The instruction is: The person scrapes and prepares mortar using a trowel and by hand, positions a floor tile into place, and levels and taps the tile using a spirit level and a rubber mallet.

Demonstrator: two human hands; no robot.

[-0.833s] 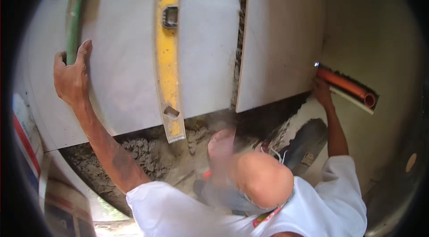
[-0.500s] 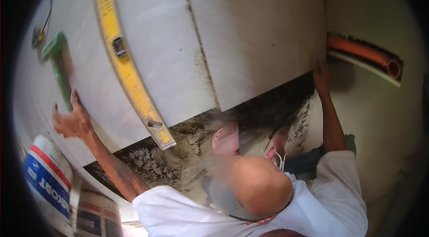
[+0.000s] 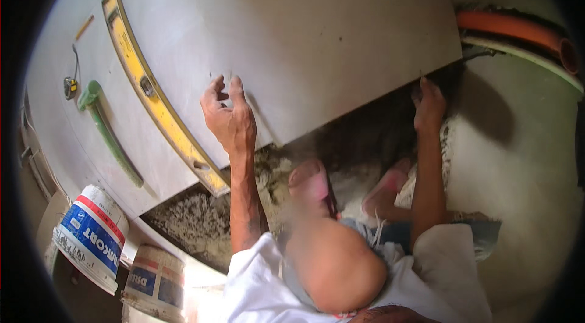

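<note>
Above the large pale tile (image 3: 341,36), close to its left joint, my left hand (image 3: 230,119) is raised with curled fingers. A gap shows between thumb and fingers, and I see nothing held there. At the tile's near edge, toward its right corner, my right hand (image 3: 430,106) has its fingertips drawn together. Whatever lies between them is too small to make out. A yellow spirit level (image 3: 161,110) lies on the neighbouring tile, left of my left hand. Farther left lies a green mallet (image 3: 106,125).
A tape measure (image 3: 70,87) and a pencil-like stick (image 3: 84,27) lie at far left. White buckets (image 3: 94,231) stand at lower left. Rough mortar (image 3: 195,222) borders the tiles' near edge. An orange pipe (image 3: 512,24) runs along the right wall. Pink footwear (image 3: 309,183) shows below.
My left hand has moved right, from beside the mallet handle to above the large tile, its fingers curling. My right hand has shifted off the corner along the edge. The view has shifted.
</note>
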